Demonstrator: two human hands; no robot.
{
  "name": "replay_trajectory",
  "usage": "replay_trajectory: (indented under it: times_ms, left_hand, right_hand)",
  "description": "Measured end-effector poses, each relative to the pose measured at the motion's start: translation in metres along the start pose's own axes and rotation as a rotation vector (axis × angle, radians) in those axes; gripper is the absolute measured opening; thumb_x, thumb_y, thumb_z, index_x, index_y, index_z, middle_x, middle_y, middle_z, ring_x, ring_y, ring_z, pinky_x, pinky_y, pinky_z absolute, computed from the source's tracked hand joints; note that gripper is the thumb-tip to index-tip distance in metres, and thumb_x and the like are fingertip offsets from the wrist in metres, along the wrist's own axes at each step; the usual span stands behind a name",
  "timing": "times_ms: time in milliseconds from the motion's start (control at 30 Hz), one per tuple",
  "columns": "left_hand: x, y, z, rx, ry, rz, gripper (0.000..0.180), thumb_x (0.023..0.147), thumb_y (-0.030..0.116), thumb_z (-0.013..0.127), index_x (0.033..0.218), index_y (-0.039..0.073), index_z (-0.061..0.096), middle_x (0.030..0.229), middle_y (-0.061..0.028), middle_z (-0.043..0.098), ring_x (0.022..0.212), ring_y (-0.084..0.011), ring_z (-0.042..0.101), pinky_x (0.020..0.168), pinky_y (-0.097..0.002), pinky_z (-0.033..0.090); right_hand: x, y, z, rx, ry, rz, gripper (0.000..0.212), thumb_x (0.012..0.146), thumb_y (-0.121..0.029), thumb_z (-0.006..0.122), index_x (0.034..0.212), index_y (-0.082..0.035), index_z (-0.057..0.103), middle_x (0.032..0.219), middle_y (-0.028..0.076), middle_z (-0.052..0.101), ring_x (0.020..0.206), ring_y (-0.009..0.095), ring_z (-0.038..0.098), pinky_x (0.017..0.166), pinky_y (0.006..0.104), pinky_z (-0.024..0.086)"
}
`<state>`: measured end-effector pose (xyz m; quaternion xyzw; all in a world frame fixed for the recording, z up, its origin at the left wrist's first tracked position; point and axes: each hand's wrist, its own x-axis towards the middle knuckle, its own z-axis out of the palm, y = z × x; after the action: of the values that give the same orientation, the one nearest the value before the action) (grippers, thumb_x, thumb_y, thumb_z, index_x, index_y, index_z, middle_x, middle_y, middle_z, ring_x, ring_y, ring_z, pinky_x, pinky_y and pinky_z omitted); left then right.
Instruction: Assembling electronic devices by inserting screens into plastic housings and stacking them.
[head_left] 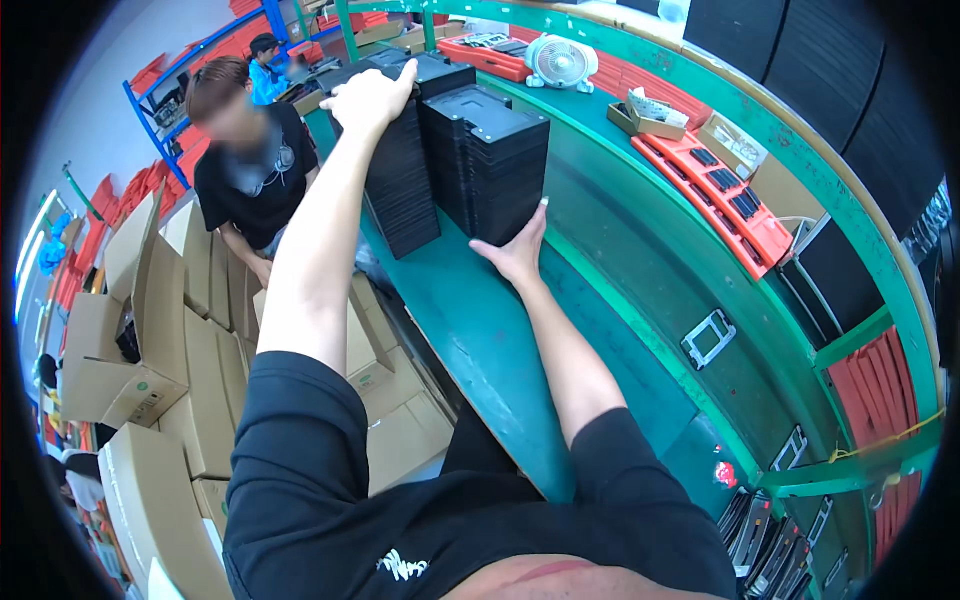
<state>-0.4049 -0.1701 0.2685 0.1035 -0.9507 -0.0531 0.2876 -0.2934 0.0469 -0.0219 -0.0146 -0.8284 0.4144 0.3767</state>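
Observation:
Two tall stacks of thin black plastic trays stand side by side at the far end of the green table. My left hand (372, 98) lies over the top of the left stack of black trays (400, 190), its thumb stretched out and its fingers reaching toward the far left edge. Low on the right stack of black trays (492, 165), my right hand (515, 255) cups the near corner, thumb on the front face and fingers up the right side. More black trays (445, 72) show behind both stacks.
A person (255, 150) in black stands left, beside cardboard boxes (205, 390). A white fan (562, 64), an orange-red tray (710, 200) with black parts and a small carton (648, 118) line the right-hand shelf. Green frame rails (800, 150) curve along the right.

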Motion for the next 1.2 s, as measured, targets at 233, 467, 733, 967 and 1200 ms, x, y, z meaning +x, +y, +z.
replay_trajectory:
  times_ms: [233, 467, 733, 967, 1200]
  left_hand:
    - [-0.01, -0.001, -0.007, -0.062, 0.009, -0.044, 0.081, 0.094, 0.071, 0.042, 0.129, 0.005, 0.07, 0.131, -0.0237, 0.068, 0.126, -0.0457, 0.062, 0.105, -0.0649, 0.043]
    - [-0.002, 0.003, 0.005, -0.045, 0.084, -0.015, 0.079, 0.095, 0.069, 0.039, 0.13, 0.005, 0.07, 0.13, -0.0233, 0.069, 0.123, -0.0447, 0.064, 0.103, -0.0612, 0.045]
    - [-0.019, -0.011, 0.002, -0.126, 0.786, 0.577, 0.045, 0.089, 0.035, 0.063, 0.124, 0.008, 0.069, 0.125, -0.0192, 0.065, 0.131, -0.0423, 0.053, 0.115, -0.0633, 0.034]
    - [-0.095, 0.066, 0.144, 0.621, 0.072, 1.256, 0.057, 0.096, 0.028, 0.058, 0.152, 0.022, 0.047, 0.16, -0.0103, 0.04, 0.155, -0.0367, 0.023, 0.127, -0.0561, 0.016]
    - [-0.037, 0.02, 0.286, 1.032, 0.072, 1.34, 0.05, 0.106, 0.036, 0.042, 0.153, 0.018, 0.046, 0.158, -0.0019, 0.044, 0.154, -0.0342, 0.026, 0.128, -0.0627, 0.004]
  right_hand:
    - [0.008, -0.026, -0.02, -0.066, -0.241, 0.185, 0.147, 0.058, -0.041, 0.096, 0.159, 0.002, -0.002, 0.142, 0.032, 0.041, 0.132, 0.046, 0.044, 0.115, 0.0541, 0.034]
    - [-0.068, -0.043, -0.144, -0.32, -0.255, 0.227, 0.147, 0.057, -0.045, 0.095, 0.157, 0.008, 0.0, 0.142, 0.033, 0.046, 0.129, 0.046, 0.052, 0.112, 0.0485, 0.041]
    - [-0.235, -0.052, -0.325, -0.35, -0.327, 0.185, 0.082, 0.068, -0.036, 0.091, 0.131, 0.005, 0.058, 0.128, 0.02, 0.066, 0.113, 0.037, 0.066, 0.102, 0.0464, 0.051]
    - [-0.337, -0.057, -0.343, -0.044, -0.114, 0.737, 0.045, 0.082, -0.032, 0.084, 0.115, -0.005, 0.071, 0.121, 0.013, 0.07, 0.111, 0.026, 0.066, 0.103, 0.0409, 0.049]
    - [-0.269, -0.115, -0.371, 0.068, -0.445, 0.919, 0.05, 0.097, -0.04, 0.069, 0.134, -0.006, 0.062, 0.125, 0.013, 0.064, 0.12, 0.025, 0.057, 0.105, 0.0425, 0.046]
